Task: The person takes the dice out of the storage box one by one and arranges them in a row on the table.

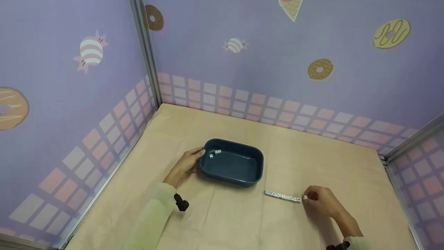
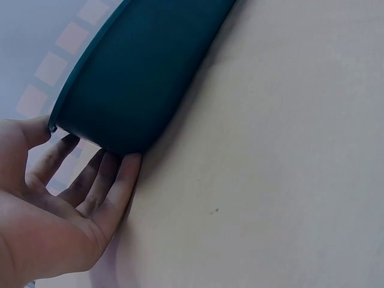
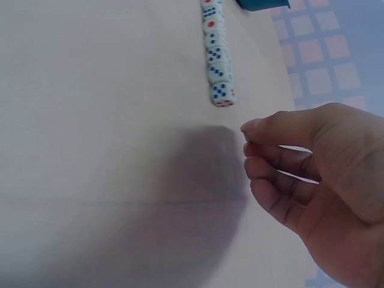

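Observation:
A dark blue-green rectangular dish (image 1: 239, 180) stands on the cloth-covered table, with a few white dice (image 1: 218, 151) at its left end. My left hand (image 1: 189, 160) grips the dish's left end, thumb at the rim and fingers against the outer wall (image 2: 132, 78). To the right of the dish, several dice form a straight, tight row (image 1: 282, 196), showing blue and red pips (image 3: 216, 57). Just past the row's right end, my right hand (image 1: 321, 201) pinches a single die (image 1: 305, 197) between thumb and forefinger. In the right wrist view the fingers of that hand (image 3: 336, 162) hide this die.
A pale cloth (image 1: 236, 215) covers the table. Purple walls (image 1: 263, 62) with printed sweets and a tiled band enclose its back and both sides. Metal posts (image 1: 147, 52) stand at the corners.

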{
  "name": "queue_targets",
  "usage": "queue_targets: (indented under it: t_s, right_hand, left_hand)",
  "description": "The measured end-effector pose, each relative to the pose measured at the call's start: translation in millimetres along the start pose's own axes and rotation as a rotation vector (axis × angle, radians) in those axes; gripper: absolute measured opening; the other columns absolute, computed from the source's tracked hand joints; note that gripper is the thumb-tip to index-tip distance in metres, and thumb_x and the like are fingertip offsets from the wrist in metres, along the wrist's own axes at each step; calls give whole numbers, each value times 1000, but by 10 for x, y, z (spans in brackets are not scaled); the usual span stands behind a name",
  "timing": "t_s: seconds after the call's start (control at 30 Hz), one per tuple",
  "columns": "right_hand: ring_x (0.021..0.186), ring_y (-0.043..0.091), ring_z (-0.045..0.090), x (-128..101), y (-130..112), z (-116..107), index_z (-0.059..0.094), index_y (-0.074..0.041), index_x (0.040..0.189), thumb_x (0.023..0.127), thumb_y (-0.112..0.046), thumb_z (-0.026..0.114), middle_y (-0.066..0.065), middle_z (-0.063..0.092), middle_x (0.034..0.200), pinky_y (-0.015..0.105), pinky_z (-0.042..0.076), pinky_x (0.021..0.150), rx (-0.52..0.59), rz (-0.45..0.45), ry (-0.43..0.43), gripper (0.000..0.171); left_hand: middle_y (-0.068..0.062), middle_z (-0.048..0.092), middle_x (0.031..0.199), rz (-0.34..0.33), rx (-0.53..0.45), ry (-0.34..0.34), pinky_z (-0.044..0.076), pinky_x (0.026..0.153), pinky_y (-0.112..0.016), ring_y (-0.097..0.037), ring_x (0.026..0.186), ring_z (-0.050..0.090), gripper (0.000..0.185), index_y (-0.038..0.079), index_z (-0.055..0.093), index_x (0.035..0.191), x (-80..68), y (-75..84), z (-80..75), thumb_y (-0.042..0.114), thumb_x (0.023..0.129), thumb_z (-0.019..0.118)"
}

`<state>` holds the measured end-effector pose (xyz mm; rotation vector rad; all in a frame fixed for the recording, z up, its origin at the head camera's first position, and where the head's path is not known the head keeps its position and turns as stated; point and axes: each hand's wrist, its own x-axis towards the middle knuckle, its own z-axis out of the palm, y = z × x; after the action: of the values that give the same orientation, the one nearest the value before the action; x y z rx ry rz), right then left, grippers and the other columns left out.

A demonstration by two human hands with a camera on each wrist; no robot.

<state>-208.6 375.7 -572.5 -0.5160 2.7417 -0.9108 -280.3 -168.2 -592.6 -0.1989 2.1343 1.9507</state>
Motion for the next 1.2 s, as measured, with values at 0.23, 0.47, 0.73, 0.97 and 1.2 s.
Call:
queue_targets:
  t_s: [0.23,0.47,0.73,0.97,1.2]
  right_hand:
    - [80,12,62,-22,-12,153,74,-7,100,91,6,78,0,69,91,26,53,69,7,-5,33,16]
    - [86,20,60,8,-89,129,74,-1,112,90,-2,83,8,65,100,30,52,72,-19,-10,53,24]
    - [106,32,65,609,-711,281,71,1,124,93,-12,83,14,67,116,53,57,86,-6,-193,253,36]
    - [109,30,68,1384,-1367,629,70,4,130,95,-17,83,15,69,119,50,57,90,115,-339,274,42]
    - [128,35,61,1917,-1785,1034,64,2,141,97,-24,81,18,63,137,50,48,108,62,-265,172,53]
  left_hand:
    - [-17,55,155,0,-56,-14,60,84,-39,-30,120,67,54,13,53,157,-11,-6,8,37,110,61]
    - [-17,53,157,-16,-57,-15,59,88,-42,-31,125,64,55,13,53,157,-6,-14,7,38,109,62]
    - [-15,51,159,-27,-18,-13,58,88,-45,-31,129,60,54,15,54,157,-8,12,0,39,109,61]
    - [-13,52,159,-15,20,1,55,86,-46,-30,130,56,54,15,55,157,-12,26,4,40,109,60]
    - [-13,54,157,15,30,1,56,89,-47,-31,131,58,52,14,55,156,-34,37,28,37,110,60]
